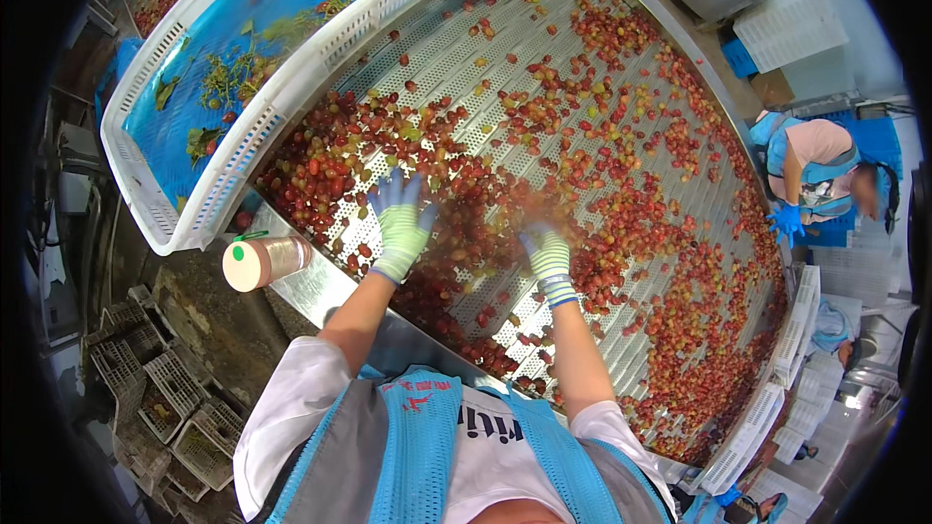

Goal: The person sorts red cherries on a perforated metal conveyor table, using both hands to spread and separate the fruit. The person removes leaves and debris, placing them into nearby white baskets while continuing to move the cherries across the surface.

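My left hand, in a pale green glove with blue-grey fingers, lies palm down with its fingers spread over loose red and yellow-green grape-like fruits. To its right, my right hand wears a striped glove and reaches into the same fruits. Its fingertips are blurred and partly hidden, with blurred fruits just beyond them. Under both hands is a perforated metal conveyor surface made of slats. Fruits cover it thickly near my hands and along its far right side.
A white plastic crate with a blue lining, stems and leaves stands at the left rim. Beside it, a capped bottle rests on the metal edge. Across the conveyor a blue-gloved co-worker leans in. Stacked crates stand at lower left.
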Tool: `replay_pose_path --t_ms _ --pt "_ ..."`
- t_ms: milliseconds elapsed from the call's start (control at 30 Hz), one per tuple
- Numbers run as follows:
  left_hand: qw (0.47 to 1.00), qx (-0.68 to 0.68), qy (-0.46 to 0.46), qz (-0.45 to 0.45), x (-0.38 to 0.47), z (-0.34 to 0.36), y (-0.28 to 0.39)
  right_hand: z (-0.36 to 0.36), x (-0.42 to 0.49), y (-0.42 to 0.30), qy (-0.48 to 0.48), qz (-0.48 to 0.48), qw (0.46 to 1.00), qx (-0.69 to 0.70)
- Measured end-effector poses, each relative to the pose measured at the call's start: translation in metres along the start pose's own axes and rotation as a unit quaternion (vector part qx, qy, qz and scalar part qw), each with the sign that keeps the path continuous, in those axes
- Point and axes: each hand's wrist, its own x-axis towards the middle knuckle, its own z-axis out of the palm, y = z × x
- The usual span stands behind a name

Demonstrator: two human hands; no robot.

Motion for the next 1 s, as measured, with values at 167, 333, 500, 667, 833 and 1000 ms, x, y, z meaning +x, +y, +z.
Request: replay_pose_path --t_ms 167,333,500,667,833,1000 --pt "0.958 0.062 0.148 -0.238 -0.029 -0.03 -0.044 0.013 0.02 -0.015 -0.105 -0.223 0.949 -0.196" --pt "0.884 0.228 0.176 -0.368 0.053 -0.033 -0.096 0.029 0.041 -0.023 -0.086 -0.2 0.953 -0.212" --pt "0.977 0.111 -0.068 -0.169 0.172 -0.016 -0.027 0.041 0.053 -0.021 -0.001 -0.074 0.984 -0.165" --pt "0.941 -0.06 -0.292 0.162 0.102 -0.017 0.07 0.047 0.04 -0.021 0.049 -0.081 0.992 -0.089" --pt "0.829 0.119 -0.476 0.267 -0.055 -0.069 0.012 0.047 -0.011 -0.012 0.058 0.102 0.993 -0.021" --pt "0.928 0.114 -0.257 0.245 0.009 -0.024 0.008 0.058 -0.027 -0.006 0.146 0.145 0.978 0.038"
